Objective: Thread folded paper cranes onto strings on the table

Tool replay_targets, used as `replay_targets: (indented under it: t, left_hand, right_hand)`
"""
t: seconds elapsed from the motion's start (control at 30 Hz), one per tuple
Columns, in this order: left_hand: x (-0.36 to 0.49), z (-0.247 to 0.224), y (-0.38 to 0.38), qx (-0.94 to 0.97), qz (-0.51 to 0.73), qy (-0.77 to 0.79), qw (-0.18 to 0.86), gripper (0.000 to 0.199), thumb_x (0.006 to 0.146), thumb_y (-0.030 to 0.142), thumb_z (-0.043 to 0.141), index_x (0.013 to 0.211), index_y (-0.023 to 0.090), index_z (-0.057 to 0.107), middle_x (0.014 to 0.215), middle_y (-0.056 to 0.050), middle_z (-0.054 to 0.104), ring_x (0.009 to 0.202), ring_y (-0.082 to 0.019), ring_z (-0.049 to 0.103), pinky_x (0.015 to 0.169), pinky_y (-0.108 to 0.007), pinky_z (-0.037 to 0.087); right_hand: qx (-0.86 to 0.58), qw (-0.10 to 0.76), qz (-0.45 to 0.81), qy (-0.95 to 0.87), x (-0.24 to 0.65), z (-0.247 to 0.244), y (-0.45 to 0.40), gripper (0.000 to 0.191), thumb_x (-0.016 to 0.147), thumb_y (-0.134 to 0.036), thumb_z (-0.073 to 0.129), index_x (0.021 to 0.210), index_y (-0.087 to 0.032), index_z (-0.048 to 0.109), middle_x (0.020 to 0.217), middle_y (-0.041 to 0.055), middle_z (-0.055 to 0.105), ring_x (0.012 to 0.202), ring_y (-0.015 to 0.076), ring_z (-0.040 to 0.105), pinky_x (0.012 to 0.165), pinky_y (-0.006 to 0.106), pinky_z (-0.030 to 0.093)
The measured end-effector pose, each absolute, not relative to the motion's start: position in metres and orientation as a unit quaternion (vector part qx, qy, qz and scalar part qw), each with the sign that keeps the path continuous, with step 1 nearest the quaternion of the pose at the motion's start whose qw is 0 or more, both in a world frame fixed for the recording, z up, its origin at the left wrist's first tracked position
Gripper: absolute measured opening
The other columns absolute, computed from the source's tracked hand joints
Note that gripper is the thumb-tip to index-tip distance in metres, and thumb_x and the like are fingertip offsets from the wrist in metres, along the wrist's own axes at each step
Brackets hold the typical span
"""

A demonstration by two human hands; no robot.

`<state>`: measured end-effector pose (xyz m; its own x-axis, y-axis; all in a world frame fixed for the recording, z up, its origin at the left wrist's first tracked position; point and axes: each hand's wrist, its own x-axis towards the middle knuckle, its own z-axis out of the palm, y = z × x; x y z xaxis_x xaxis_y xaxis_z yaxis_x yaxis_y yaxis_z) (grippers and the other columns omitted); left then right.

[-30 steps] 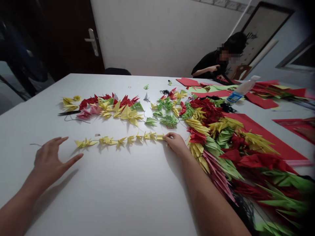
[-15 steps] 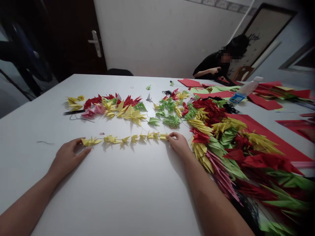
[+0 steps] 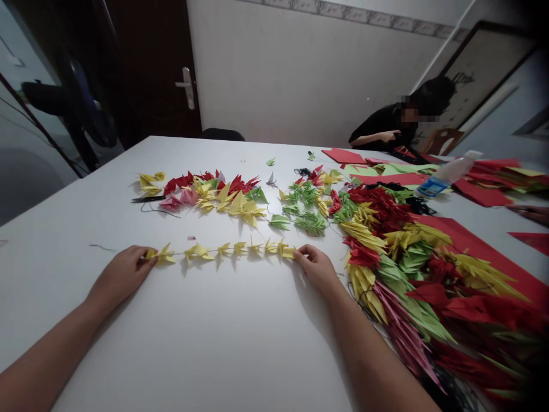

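A string of yellow folded paper cranes (image 3: 239, 248) stretches in a nearly straight line across the white table (image 3: 206, 343). At its left end, my left hand (image 3: 124, 273) pinches a yellow crane between thumb and fingers. My right hand (image 3: 315, 268) grips the yellow piece at the right end. Behind the string lie loose red, yellow, pink and green cranes (image 3: 214, 194). Green cranes (image 3: 306, 209) on dark thread lie further right, beside a big heap of red, yellow, green and pink crane strings (image 3: 398, 257).
Dark scissors (image 3: 148, 199) lie at the back left. A plastic bottle (image 3: 448, 174) leans at the right among red paper sheets (image 3: 484, 191) and black thread. Across the table, a person in black (image 3: 386, 129) sits bent forward. A fan (image 3: 81, 103) stands left of the door.
My left hand has closed on the left end crane, and the string looks straighter. The view has shifted, so the whole scene appears slightly lower and further right.
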<state>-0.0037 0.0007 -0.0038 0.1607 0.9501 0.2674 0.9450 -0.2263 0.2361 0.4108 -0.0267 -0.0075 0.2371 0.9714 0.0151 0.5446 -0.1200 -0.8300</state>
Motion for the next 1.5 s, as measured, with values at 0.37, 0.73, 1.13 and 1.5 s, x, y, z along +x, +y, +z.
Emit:
replay_targets:
  t: [0.37,0.73,1.13,1.5]
  left_hand:
    - [-0.038,-0.013,0.017,0.716,0.197,0.667,-0.060,0.032,0.079,0.042,0.037,0.082,0.018,0.059,0.079,-0.007,0.060,0.077,-0.027,0.058,0.069,-0.039,0.045]
    - [-0.010,0.012,-0.010,0.701,0.293,0.643,-0.095,0.051,0.080,0.044,0.036,0.129,0.035,0.029,0.118,-0.007,0.046,0.104,-0.033,0.049,0.088,-0.055,0.036]
    - [0.193,-0.015,-0.008,0.900,0.177,0.385,-0.103,0.049,0.086,0.044,0.037,0.127,0.019,0.043,0.132,-0.006,0.046,0.125,-0.024,0.035,0.105,-0.040,0.023]
    - [0.141,-0.010,-0.065,0.913,0.209,0.326,-0.126,0.047,0.081,0.029,0.049,0.126,0.019,0.044,0.130,-0.006,0.047,0.124,-0.023,0.033,0.097,-0.033,0.033]
  right_hand:
    - [-0.649,0.430,0.418,-0.468,0.397,-0.006,-0.018,0.026,0.066,-0.043,0.056,0.066,-0.017,0.050,0.059,0.0000,0.058,0.036,0.0047,0.033,0.037,0.020,0.022]
    - [-0.652,0.414,0.376,-0.512,0.398,-0.004,-0.029,0.024,0.069,-0.041,0.057,0.065,-0.018,0.053,0.043,-0.0051,0.043,0.037,0.0068,0.032,0.041,0.022,0.025]
    - [-0.619,0.343,0.377,-0.597,0.406,0.008,-0.043,0.024,0.069,-0.041,0.056,0.064,-0.018,0.053,0.045,-0.0058,0.041,0.042,0.0078,0.034,0.042,0.021,0.025]
    - [-0.828,0.039,-0.026,-0.559,0.506,0.066,0.110,0.033,0.082,-0.031,0.043,0.109,-0.018,0.057,0.103,0.0113,0.062,0.091,0.0208,0.057,0.072,0.028,0.042]
